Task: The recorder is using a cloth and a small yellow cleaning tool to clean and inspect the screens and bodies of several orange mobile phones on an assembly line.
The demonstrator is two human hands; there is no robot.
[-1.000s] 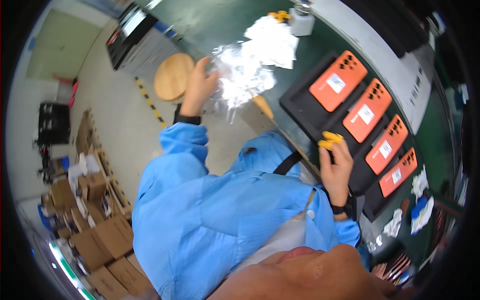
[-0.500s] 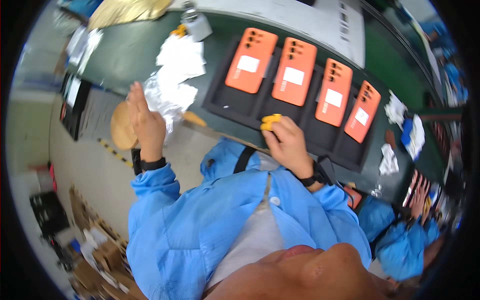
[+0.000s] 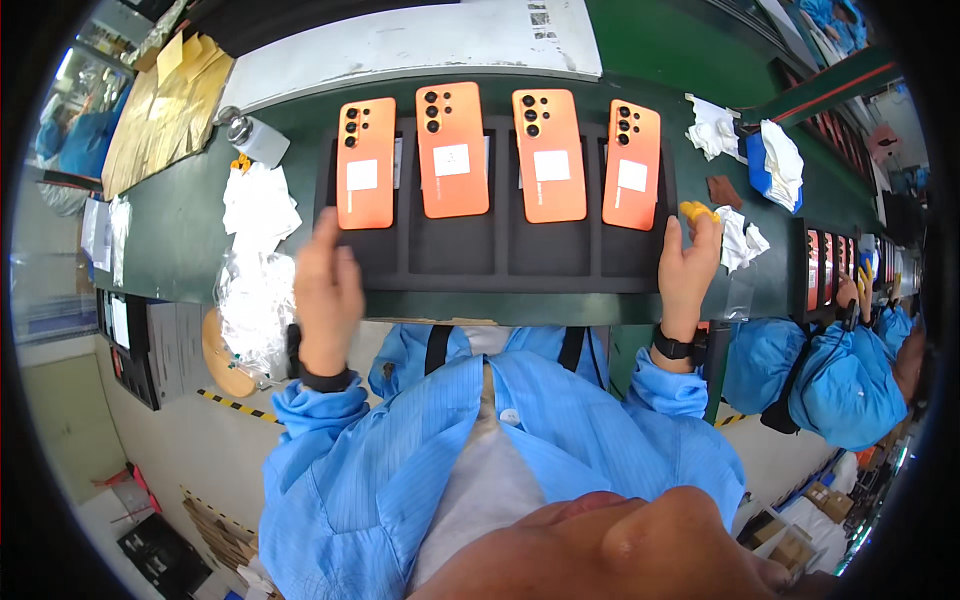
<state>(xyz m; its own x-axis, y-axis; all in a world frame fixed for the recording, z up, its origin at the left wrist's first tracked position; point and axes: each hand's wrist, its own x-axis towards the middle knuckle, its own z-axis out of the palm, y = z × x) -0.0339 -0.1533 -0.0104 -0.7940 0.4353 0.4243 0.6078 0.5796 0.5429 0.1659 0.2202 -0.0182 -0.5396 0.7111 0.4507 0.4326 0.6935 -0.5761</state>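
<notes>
A black compartment tray [image 3: 452, 246] lies on the green bench in front of me, bearing several orange phones, backs up. Among them are the far-left phone [image 3: 372, 205], the inner-left phone [image 3: 455, 195], the inner-right phone [image 3: 550, 200] and the far-right phone [image 3: 630, 207]. Each carries a white label and overlaps the tray's far edge. My left hand [image 3: 330, 305], slightly blurred, is at the tray's left side with fingers stretched out. At its right side my right hand [image 3: 688, 275] has extended fingers, with yellow finger covers on fingertips. Whether either hand touches the tray I cannot tell.
Crumpled white wipes [image 3: 258, 205] and clear plastic [image 3: 255, 310] lie left of the tray, near a metal-topped bottle [image 3: 262, 142]. On the right are more wipes [image 3: 740, 240], a brown piece [image 3: 724, 191] and a blue holder [image 3: 765, 175]. A co-worker [image 3: 850, 385] sits at right.
My left hand has come from beside the plastic to the tray's left side. My right hand has moved from the tray's front to its right side. The view has turned, so the tray appears straighter.
</notes>
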